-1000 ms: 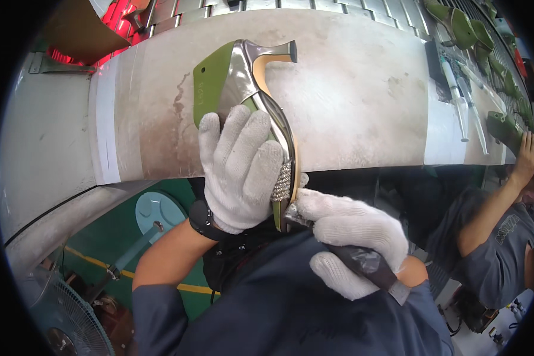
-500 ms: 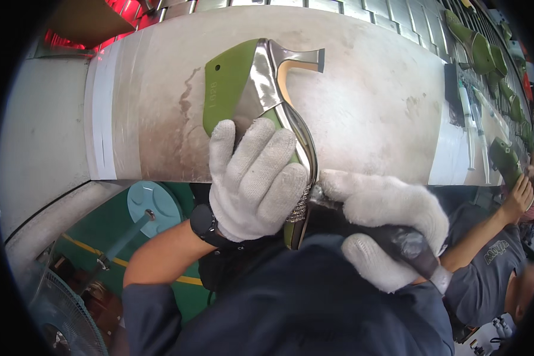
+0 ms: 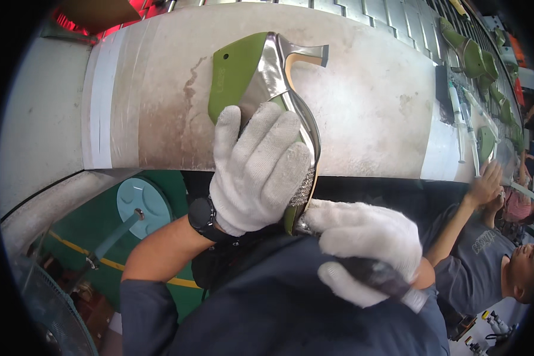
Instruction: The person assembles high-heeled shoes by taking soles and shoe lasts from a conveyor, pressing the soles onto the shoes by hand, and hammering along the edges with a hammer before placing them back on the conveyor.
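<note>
My left hand point(image 3: 258, 169), in a white knit glove, grips a silver high-heeled shoe point(image 3: 279, 77) mounted on a green shoe last point(image 3: 234, 71). The shoe is held heel away from me, over the near edge of a grey conveyor belt point(image 3: 368, 101). A strip of small sparkling stones runs along the shoe's toe end, next to my fingers. My right hand point(image 3: 365, 249), also gloved, holds a dark-handled tool point(image 3: 385, 279) whose tip touches the shoe's toe end. A black watch sits on my left wrist.
More green lasts with shoes point(image 3: 471, 56) lie farther right along the belt, beside slim white tools point(image 3: 460, 118). A person in a grey shirt point(image 3: 474, 261) sits at my right, a hand on the belt edge. A green machine with a teal disc point(image 3: 142, 199) stands below left.
The shoe and both hands sit slightly further right and nearer in the picture. My grip is the same; the tool tip stays at the toe end.
</note>
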Available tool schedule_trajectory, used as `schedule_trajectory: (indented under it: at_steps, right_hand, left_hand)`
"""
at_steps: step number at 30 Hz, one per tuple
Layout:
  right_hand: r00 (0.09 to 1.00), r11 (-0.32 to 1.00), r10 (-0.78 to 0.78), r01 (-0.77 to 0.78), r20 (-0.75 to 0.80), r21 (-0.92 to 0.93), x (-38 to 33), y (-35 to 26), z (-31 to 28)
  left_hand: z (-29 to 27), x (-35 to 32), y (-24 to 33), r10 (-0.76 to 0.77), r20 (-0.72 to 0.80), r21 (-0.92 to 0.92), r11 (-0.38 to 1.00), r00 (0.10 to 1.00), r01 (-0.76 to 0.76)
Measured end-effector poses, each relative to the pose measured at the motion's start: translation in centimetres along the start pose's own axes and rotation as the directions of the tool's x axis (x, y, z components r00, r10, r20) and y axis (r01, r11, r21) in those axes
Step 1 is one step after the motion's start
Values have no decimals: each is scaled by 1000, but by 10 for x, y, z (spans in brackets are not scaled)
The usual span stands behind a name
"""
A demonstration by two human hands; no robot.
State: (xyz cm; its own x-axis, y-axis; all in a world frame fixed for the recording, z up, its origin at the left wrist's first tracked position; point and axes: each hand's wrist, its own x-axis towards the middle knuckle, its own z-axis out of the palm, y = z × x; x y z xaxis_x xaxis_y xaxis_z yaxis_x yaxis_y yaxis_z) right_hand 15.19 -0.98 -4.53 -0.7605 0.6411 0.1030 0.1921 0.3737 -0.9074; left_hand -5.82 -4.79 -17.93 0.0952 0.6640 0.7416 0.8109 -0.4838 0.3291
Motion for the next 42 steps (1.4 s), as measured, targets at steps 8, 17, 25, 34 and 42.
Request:
schedule_trajectory:
  at_steps: [8,17,25,34,42]
  right_hand:
    - [919,850,285,-110,-273,515,12,12,-3]
    - [822,668,568,-486,36,563,74,30,-50]
    - [803,658,596,-493,6,570,85,45,-48]
    - [869,742,474,-481,142,468,135,45,-71]
    - [841,771,540,-478,-34,421,103,41,-51]
  left_hand:
    - [-1,-1,2,-15,-10,42,999,1000,15]
    - [7,-4,2,-7,-53,55,998,999,9]
    - [19,-6,5,-11,-110,62,998,994,18]
    - [14,12,11,-52,-61,-17,999,997,51]
    - [13,11,10,-66,-60,-2,998,996,66]
